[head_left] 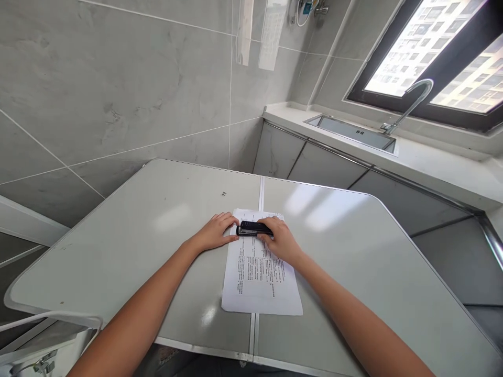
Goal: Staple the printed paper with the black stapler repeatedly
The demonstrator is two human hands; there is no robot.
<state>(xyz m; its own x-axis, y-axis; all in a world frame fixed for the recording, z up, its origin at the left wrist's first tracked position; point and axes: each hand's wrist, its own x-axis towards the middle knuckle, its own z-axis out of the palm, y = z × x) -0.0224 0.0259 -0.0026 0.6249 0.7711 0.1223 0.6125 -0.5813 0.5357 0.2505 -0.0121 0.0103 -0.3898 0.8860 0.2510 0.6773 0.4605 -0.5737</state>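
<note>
While the right hand [281, 242] in the head view grasps the black stapler [251, 228] between thumb and fingers, the left hand [214, 231] — thumb parted from fingers — frames its other end (whether gripping, I cannot tell). The stapler lies across the upper part of the printed paper [261, 301], flat on the table [118, 235].

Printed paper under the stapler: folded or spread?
Spread. The printed paper lies flat on the table, text facing up, both near corners visible.
</note>
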